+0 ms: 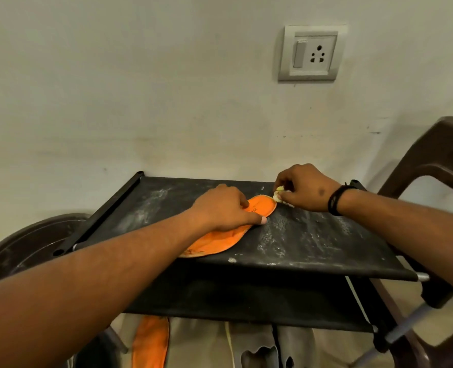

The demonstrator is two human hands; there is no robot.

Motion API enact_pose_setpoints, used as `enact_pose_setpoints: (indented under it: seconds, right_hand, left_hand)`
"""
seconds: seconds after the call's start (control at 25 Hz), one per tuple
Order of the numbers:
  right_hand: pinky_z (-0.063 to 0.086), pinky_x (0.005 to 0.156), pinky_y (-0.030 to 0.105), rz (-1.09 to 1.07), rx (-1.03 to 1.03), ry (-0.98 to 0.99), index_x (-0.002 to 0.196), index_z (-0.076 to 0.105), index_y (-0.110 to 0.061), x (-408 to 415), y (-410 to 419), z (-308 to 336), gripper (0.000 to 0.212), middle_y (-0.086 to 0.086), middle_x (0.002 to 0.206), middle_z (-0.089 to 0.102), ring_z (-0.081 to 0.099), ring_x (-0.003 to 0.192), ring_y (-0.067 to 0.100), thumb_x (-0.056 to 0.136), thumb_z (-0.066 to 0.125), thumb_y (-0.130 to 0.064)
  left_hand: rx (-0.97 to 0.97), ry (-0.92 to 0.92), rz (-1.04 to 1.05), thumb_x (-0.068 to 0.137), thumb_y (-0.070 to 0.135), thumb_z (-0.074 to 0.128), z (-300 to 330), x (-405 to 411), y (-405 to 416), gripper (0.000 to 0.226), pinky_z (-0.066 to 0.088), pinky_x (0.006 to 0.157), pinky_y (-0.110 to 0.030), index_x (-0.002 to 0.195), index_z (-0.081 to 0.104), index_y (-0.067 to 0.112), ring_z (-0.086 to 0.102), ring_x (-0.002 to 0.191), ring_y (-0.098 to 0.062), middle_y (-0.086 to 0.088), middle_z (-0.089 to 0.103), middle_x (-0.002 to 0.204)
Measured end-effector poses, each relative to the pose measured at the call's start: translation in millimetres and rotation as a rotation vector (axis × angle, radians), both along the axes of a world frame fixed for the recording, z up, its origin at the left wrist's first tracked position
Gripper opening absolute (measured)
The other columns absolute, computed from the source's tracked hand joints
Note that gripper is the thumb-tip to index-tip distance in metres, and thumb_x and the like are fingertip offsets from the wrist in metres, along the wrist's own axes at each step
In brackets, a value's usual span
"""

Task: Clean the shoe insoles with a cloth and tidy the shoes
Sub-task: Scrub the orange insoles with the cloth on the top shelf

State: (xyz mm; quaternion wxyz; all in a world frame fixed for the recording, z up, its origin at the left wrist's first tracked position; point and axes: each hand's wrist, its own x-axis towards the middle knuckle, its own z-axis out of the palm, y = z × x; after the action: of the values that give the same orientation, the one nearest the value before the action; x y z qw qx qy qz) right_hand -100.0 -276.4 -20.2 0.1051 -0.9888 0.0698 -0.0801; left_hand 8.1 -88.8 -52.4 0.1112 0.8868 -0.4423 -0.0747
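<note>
1. We see an orange insole point(220, 235) lying flat on the dusty top shelf point(313, 243) of a black shoe rack, running from about 7 o'clock up to 1 o'clock across the fabric.
2. Left hand point(222, 208): fingers bent and pressing down on the insole's middle, thumb tip at its 3 o'clock edge. It pins the insole; it does not lift it.
3. Right hand point(305, 189): fingers curled, pinching a small bunched pale cloth point(279, 195) at the insole's 1 o'clock tip. A dark band sits on that wrist.
4. Step in hand, by our judgement: wiping the upper end of the insole. To do it well we would keep the left hand's pressure firm so the insole does not slide on the fabric, stroke from the pinned middle outward past the tip, and refold the cloth to a fresh face, as the shelf's white dust could be carried back on.
5. A second orange insole point(151, 343) hangs or lies below the rack at 6 o'clock, beside a grey shoe point(262, 349); we judge it awaits its turn.
6. Writing: dark printed letters show on the insole just beside the left fingers, mostly covered; we cannot read them.
7. Wall socket point(313, 53) at 1 o'clock, brown plastic chair point(432, 166) at 3 o'clock.
</note>
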Motion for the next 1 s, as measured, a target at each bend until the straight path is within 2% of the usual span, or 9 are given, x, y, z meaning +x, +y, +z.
enact_pose_setpoints:
  seconds: [0.12,0.2,0.28,0.4,0.52,0.64,0.76,1.0]
  right_hand:
    - [0.040,0.062,0.019,0.023,0.044,-0.013,0.102,0.071,-0.017,-1.5,10.6,-5.1,0.016,0.000,0.092,0.068,0.059,0.079,0.013,0.088,0.066,-0.023]
    - [0.041,0.067,0.021,0.125,0.028,-0.006,0.104,0.069,-0.018,-9.2,26.1,-14.9,0.017,-0.004,0.091,0.064,0.057,0.080,0.011,0.090,0.064,-0.026]
    - [0.041,0.070,0.025,0.197,-0.097,0.025,0.102,0.066,-0.017,-12.2,34.3,-25.3,0.015,-0.004,0.092,0.057,0.053,0.081,0.013,0.093,0.058,-0.026]
    - [0.038,0.069,0.029,0.119,-0.302,0.068,0.103,0.061,-0.014,1.6,19.2,-27.4,0.015,0.004,0.100,0.054,0.054,0.087,0.020,0.096,0.050,-0.022]
    - [0.036,0.068,0.029,0.022,-0.322,0.118,0.099,0.062,-0.012,13.0,8.5,-22.7,0.017,0.007,0.100,0.057,0.052,0.082,0.020,0.098,0.047,-0.022]
    - [0.048,0.070,0.036,0.105,-0.334,0.179,0.089,0.063,-0.011,16.8,18.6,-19.8,0.019,0.009,0.093,0.063,0.056,0.078,0.023,0.096,0.049,-0.022]
    - [0.050,0.068,0.039,0.200,-0.371,0.258,0.084,0.066,-0.009,18.4,31.2,-15.8,0.016,0.009,0.085,0.065,0.059,0.075,0.025,0.091,0.055,-0.019]
    - [0.045,0.069,0.033,0.082,-0.499,0.241,0.092,0.059,-0.011,22.5,50.2,-23.8,0.005,0.013,0.102,0.062,0.061,0.089,0.028,0.091,0.055,-0.012]
  left_hand:
    - [0.019,0.070,-0.039,0.081,0.069,0.066,-2.2,4.7,4.1,0.073,0.045,0.107,-0.044,0.140,0.060,0.027,0.050,0.133,-0.020,0.003,0.059,0.143]
    - [0.031,0.073,-0.048,0.080,0.070,0.066,-5.8,4.7,11.1,0.078,0.042,0.110,-0.045,0.145,0.054,0.029,0.047,0.137,-0.020,0.005,0.052,0.150]
    - [0.061,0.067,-0.056,0.079,0.074,0.063,-4.7,3.5,13.3,0.082,0.040,0.112,-0.045,0.148,0.049,0.032,0.044,0.140,-0.019,0.006,0.049,0.153]
    - [0.095,0.044,-0.062,0.080,0.077,0.059,2.4,1.1,16.9,0.083,0.040,0.111,-0.043,0.150,0.045,0.035,0.043,0.140,-0.020,0.005,0.048,0.153]
    - [0.096,0.063,-0.040,0.081,0.078,0.057,1.4,-5.2,24.4,0.083,0.044,0.106,-0.042,0.151,0.042,0.037,0.045,0.135,-0.021,-0.004,0.051,0.147]
    - [0.131,0.038,-0.015,0.083,0.079,0.051,-6.6,-13.0,28.8,0.080,0.047,0.100,-0.041,0.153,0.037,0.042,0.051,0.123,-0.027,-0.011,0.045,0.132]
    - [0.127,0.005,-0.010,0.085,0.080,0.046,-9.6,-16.8,30.2,0.077,0.048,0.098,-0.043,0.152,0.037,0.043,0.050,0.119,-0.029,-0.010,0.043,0.125]
    - [0.167,0.005,-0.015,0.088,0.078,0.044,-5.4,-19.3,30.5,0.078,0.042,0.106,-0.047,0.155,0.033,0.039,0.043,0.130,-0.035,-0.017,0.039,0.136]
